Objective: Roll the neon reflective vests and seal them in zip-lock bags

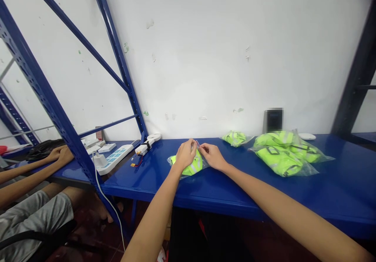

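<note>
A clear plastic bag holding a folded neon-yellow reflective vest (192,168) lies on the blue table in front of me. My left hand (186,153) rests over the bag, fingers closed at its far edge. My right hand (212,155) pinches the same edge from the right, close to the left fingertips. A small reddish-purple strip of the bag's edge shows between the two hands. How far the edge is sealed is too small to tell.
More bagged neon-yellow vests (283,158) are piled on the right, and a smaller one (234,138) lies by the wall. A power strip (116,159), a white battery pack with wires (143,148) and a blue rack post (55,105) stand left. Another person's hands (61,155) rest beyond it.
</note>
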A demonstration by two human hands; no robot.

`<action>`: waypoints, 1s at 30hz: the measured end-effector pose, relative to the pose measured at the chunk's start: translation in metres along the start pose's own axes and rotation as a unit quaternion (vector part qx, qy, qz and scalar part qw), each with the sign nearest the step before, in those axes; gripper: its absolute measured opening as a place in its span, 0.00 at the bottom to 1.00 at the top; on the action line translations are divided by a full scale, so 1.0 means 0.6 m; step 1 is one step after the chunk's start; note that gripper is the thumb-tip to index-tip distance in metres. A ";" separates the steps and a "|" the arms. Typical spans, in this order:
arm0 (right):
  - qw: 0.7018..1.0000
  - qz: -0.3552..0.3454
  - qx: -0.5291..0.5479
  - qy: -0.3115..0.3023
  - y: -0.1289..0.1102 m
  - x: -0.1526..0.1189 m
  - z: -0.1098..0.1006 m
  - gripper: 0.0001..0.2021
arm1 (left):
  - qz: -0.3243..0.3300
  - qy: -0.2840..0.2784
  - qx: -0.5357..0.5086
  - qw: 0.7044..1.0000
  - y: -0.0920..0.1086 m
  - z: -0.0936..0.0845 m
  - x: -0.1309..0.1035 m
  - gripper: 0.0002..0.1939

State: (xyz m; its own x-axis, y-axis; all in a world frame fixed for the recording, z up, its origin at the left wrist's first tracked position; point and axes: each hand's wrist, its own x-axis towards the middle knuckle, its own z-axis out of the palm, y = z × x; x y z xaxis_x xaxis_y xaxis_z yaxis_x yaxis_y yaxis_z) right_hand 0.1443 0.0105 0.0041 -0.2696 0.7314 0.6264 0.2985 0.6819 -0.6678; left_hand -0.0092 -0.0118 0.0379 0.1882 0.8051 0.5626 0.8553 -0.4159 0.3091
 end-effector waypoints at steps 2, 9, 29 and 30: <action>1.000 -0.003 -0.016 0.000 -0.001 0.000 0.000 0.14 | 0.002 -0.001 -0.020 1.000 -0.002 -0.001 0.001 0.11; 0.999 -0.014 -0.053 0.004 -0.001 -0.001 0.004 0.14 | 0.015 -0.013 -0.023 1.000 -0.010 0.005 0.004 0.10; 0.999 -0.009 -0.001 -0.036 0.015 0.006 -0.005 0.14 | -0.037 0.008 -0.145 0.989 -0.018 -0.004 0.017 0.08; 0.999 -0.012 0.000 -0.031 0.016 0.006 -0.004 0.14 | -0.050 -0.016 -0.162 0.985 -0.022 -0.007 0.021 0.09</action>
State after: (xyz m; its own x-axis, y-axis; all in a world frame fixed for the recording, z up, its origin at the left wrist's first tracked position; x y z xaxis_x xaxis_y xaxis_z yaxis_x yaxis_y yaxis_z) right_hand 0.1483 0.0195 0.0011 -0.3333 0.7142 0.6155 0.2906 0.6989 -0.6536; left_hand -0.0202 0.0021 0.0441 0.1296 0.8597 0.4940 0.6716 -0.4426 0.5942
